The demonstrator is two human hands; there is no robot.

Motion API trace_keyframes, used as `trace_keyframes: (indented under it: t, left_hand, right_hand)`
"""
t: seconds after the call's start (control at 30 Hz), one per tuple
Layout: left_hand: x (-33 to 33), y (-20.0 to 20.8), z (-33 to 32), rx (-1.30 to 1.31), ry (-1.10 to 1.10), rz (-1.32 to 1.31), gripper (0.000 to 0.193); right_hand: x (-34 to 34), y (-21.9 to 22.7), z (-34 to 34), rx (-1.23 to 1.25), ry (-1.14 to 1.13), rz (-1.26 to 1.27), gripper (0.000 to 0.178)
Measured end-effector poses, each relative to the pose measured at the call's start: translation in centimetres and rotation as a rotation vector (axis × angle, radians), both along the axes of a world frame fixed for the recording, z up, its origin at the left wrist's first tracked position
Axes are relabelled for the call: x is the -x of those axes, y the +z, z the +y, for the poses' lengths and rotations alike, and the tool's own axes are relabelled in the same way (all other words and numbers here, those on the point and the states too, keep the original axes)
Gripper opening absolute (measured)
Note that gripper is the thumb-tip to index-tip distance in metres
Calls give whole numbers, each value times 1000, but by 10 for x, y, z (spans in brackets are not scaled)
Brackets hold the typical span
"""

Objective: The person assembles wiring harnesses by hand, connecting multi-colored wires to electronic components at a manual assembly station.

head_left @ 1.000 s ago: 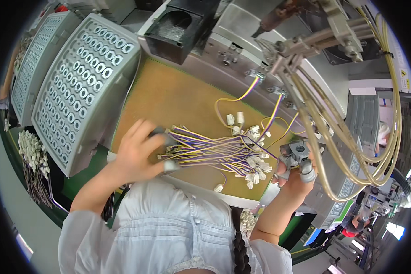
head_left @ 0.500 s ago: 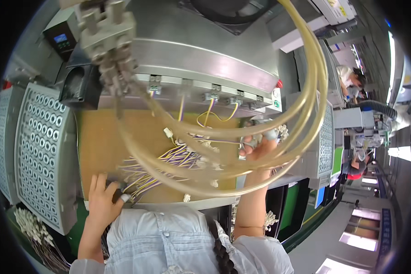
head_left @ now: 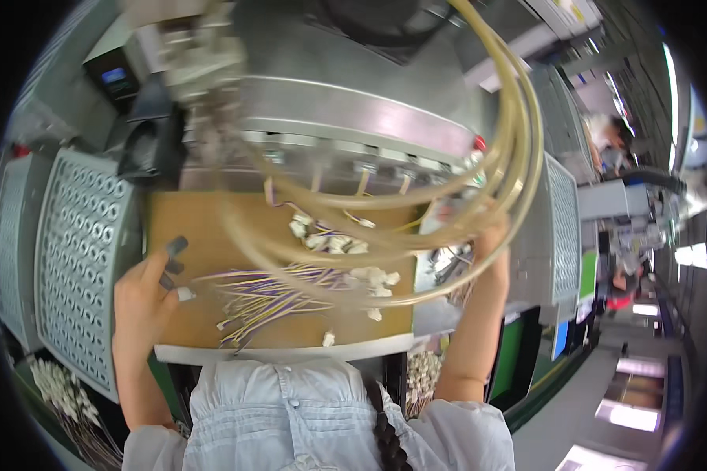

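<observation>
My left hand (head_left: pixel 143 302) hovers over the left edge of the tan work mat (head_left: pixel 200 212). Grey and white covers sit on its fingertips; the fingers are apart and hold nothing. To its right lies a loose pile of yellow, purple and white wires (head_left: pixel 283 292), with white plug connectors (head_left: pixel 375 281) at their right ends. More wires with white connectors (head_left: pixel 342 244) lie just beyond. My right hand (head_left: pixel 491 224) is past the mat's right side, smeared by motion and partly covered by clear yellowish tubes (head_left: pixel 518 157); its fingers cannot be made out.
Looping tubes hang across the workspace from a blurred metal fitting (head_left: pixel 204 59). Along the metal machine's (head_left: pixel 353 110) front, several wires hang from small clamps. Perforated grey crates (head_left: pixel 82 259) stand at left, another crate (head_left: pixel 562 228) at right. A red button (head_left: pixel 479 142) sits at the machine's right end.
My left hand has moved up and away from the wire ends. My right hand has shifted right and slightly farther off, away from the mat.
</observation>
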State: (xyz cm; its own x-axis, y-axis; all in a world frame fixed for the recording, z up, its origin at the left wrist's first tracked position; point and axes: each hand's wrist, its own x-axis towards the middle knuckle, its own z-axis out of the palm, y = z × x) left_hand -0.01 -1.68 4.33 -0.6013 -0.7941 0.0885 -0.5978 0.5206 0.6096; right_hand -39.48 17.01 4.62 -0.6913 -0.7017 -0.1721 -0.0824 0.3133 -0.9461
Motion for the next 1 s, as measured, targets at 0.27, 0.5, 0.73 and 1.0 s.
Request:
trace_keyframes:
  t: [0.27, 0.5, 0.73, 1.0]
  left_hand:
    - [-71, 17, -107, 369, 227, -221, 40]
    - [-104, -63, -223, 693, 531, -641, 33]
    - [-102, -82, -259, 461, 620, -686, 34]
    - [-34, 24, -166, 368, 628, 265, 37]
  right_hand:
    - [60, -23, 56, -456, -136, 1036, 46]
    - [16, 18, 31, -451, 87, 1172, 44]
    - [-157, 56, -31, -173, 669, 484, 23]
    - [-254, -50, -132, -324, 1241, 1124, 20]
